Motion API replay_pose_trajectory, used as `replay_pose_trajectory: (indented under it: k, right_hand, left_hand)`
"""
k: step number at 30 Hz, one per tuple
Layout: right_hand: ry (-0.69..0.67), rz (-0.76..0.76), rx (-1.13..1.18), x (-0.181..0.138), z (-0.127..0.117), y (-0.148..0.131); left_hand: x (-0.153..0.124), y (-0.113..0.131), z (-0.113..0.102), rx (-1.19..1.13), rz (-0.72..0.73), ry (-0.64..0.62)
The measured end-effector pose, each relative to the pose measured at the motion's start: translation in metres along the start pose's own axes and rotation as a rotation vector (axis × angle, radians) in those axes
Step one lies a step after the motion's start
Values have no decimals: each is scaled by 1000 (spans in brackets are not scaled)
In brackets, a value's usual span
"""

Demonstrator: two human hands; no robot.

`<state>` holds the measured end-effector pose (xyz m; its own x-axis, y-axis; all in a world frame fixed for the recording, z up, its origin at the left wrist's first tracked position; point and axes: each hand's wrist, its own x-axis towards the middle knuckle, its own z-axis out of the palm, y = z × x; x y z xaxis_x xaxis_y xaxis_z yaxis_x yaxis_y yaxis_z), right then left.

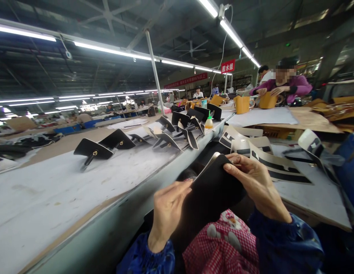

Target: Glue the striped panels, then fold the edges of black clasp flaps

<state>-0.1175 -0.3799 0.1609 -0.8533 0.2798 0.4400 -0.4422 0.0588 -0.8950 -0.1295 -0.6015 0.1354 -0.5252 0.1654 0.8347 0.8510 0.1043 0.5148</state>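
Observation:
A black leather panel (213,188) with a pale edge is held up in front of me, tilted over my lap. My left hand (171,205) pinches its left edge between thumb and fingers. At the upper right corner, my right hand (251,179) grips the same panel, thumb on the black face and fingers behind. What lies behind the panel is mostly hidden. On the white-covered table to the left lie several black leather flaps (93,149) with small gold-coloured fittings and straps. To the right, cream-backed panels with black strips (279,163) are piled loosely.
A glue bottle with a green tip (209,121) stands near the table's edge (131,198). Across from me, a person in a purple top (299,85) handles a tan leather piece (268,100). A blue bin (348,163) is at the far right.

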Motion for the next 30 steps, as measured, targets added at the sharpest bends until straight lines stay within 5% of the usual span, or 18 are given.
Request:
replay_pose_trajectory:
  k: [7, 18, 30]
  right_hand:
    - [78, -109, -51, -7, 7, -5]
    - [138, -435, -470, -15, 4, -13]
    - [6, -362, -355, -18, 12, -19]
  left_hand:
    - [3, -4, 23, 11, 3, 83]
    - [-6, -16, 34, 76, -13, 59]
    - [10, 19, 36, -15, -76, 107]
